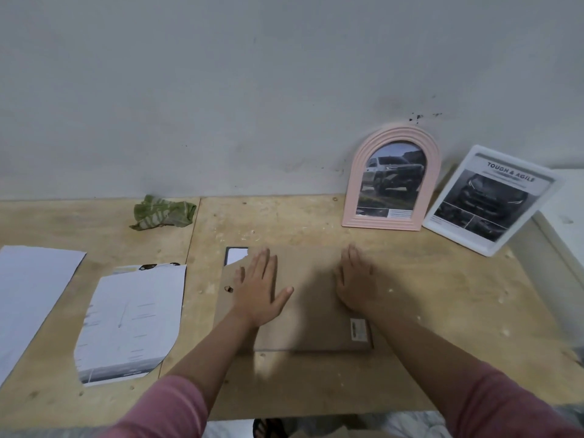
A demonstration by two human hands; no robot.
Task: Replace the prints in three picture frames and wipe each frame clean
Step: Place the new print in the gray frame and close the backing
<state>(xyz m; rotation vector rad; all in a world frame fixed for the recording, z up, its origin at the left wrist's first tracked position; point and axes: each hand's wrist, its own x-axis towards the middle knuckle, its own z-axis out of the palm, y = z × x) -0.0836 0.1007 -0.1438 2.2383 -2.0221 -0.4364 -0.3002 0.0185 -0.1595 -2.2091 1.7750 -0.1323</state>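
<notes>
A brown backing board (308,298) lies flat on the wooden table (442,295), covering a frame whose dark corner and white inside (236,256) show at the upper left. My left hand (262,286) rests flat on the board's left part with fingers spread. My right hand (355,282) lies flat on its right part. A pink arched frame (392,178) with a car print leans on the wall. Beside it a white frame (493,199) with a "TOUGH & AGILE" print leans too. A green cloth (162,211) lies crumpled at the back left.
Two loose prints lie face down at the left: an arch-cut one (132,320) and a larger white sheet (28,295). A small metal clip (228,289) sits by the board's left edge. A white surface (565,216) borders the table on the right.
</notes>
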